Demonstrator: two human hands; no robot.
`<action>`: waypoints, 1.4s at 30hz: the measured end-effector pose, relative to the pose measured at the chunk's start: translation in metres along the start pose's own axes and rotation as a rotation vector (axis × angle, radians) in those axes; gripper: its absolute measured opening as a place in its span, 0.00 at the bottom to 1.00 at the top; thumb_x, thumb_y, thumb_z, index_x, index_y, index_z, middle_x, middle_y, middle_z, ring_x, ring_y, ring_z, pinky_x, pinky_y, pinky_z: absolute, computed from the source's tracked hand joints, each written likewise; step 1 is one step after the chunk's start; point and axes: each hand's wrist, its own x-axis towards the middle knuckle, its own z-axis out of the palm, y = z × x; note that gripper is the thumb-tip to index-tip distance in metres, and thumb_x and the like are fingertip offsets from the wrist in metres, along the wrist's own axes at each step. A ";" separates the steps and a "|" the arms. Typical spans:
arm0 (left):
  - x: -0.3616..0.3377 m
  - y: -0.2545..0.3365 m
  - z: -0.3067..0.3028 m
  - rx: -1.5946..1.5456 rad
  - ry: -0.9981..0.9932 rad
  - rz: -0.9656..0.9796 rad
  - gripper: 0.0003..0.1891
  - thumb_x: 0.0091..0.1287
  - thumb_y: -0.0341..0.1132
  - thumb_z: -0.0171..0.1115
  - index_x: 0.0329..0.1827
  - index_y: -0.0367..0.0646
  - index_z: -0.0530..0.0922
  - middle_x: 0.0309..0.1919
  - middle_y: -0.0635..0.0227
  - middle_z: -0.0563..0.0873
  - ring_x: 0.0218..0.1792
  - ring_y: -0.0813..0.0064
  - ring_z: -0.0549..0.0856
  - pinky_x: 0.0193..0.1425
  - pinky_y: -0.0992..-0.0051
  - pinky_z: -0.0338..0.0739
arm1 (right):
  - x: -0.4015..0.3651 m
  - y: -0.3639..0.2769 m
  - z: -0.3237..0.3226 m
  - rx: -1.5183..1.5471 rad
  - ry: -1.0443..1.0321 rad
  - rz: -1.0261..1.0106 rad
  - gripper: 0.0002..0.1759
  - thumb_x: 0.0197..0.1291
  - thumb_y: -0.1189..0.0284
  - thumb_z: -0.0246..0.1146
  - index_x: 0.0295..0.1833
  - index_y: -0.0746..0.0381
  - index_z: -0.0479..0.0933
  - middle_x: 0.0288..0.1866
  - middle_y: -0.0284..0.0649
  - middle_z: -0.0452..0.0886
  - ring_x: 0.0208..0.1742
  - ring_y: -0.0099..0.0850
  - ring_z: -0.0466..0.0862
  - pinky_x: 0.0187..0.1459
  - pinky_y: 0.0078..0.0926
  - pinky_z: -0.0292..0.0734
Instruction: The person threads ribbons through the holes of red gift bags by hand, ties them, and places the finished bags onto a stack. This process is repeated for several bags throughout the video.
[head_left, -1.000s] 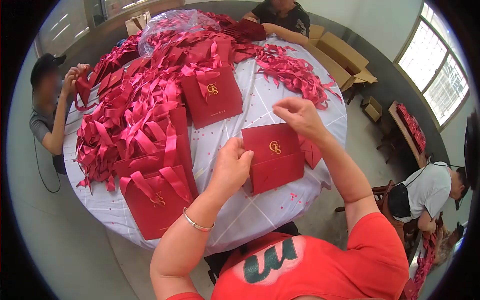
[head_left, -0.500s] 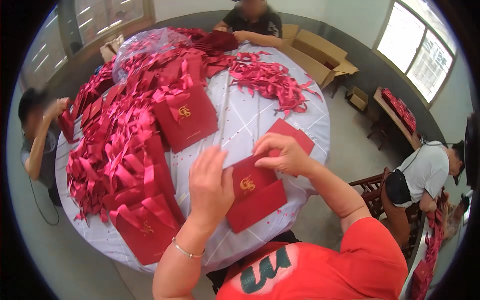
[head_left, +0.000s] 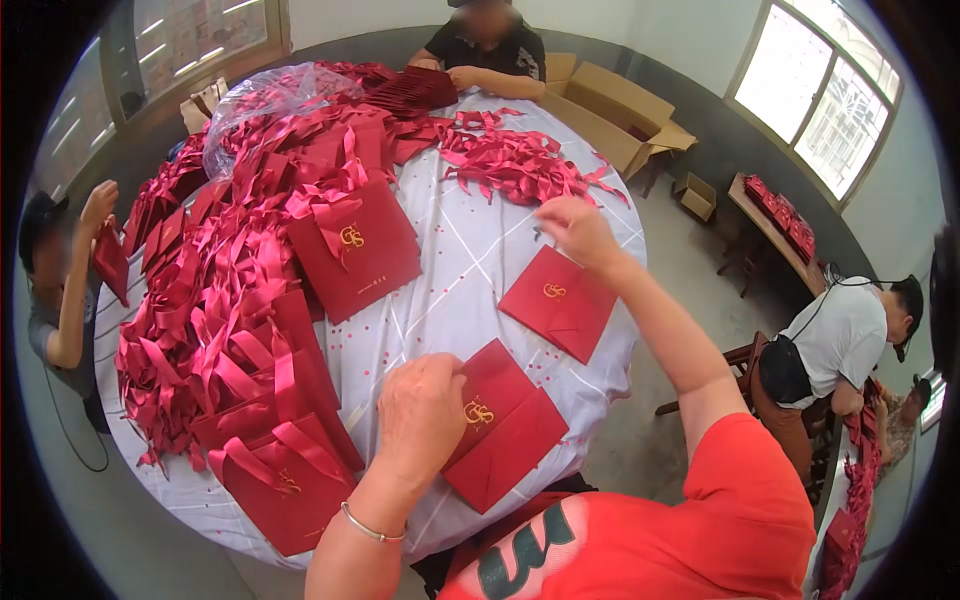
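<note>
A red paper gift bag (head_left: 505,435) with a gold logo lies folded flat on the table in front of me. My left hand (head_left: 423,412) is at its left edge, fingers curled in and closed at the bag. Farther right lies a second flat red gift bag (head_left: 562,305). Above that bag, my right hand (head_left: 580,232) is pinched closed, near the pile of loose red ribbons (head_left: 520,165). A small dark bit shows at its fingertips, too small to name.
Many ribbon-handled red bags (head_left: 215,350) cover the left of the round table (head_left: 450,270), beside a clear plastic bag (head_left: 265,110). Co-workers sit at the far side and left; others work at right. An open cardboard box (head_left: 610,110) stands behind.
My right hand has moved away from the near bag, up toward the ribbons. My left hand has lowered, its fingers curling in at the bag. The view has shifted slightly.
</note>
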 end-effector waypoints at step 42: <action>0.006 -0.004 -0.003 -1.120 -0.757 -0.797 0.09 0.75 0.30 0.54 0.51 0.36 0.81 0.40 0.73 0.87 0.40 0.85 0.84 0.49 0.81 0.78 | -0.118 -0.165 -0.023 1.058 -0.354 0.471 0.05 0.59 0.82 0.70 0.41 0.67 0.83 0.41 0.36 0.84 0.39 0.19 0.81 0.40 0.18 0.76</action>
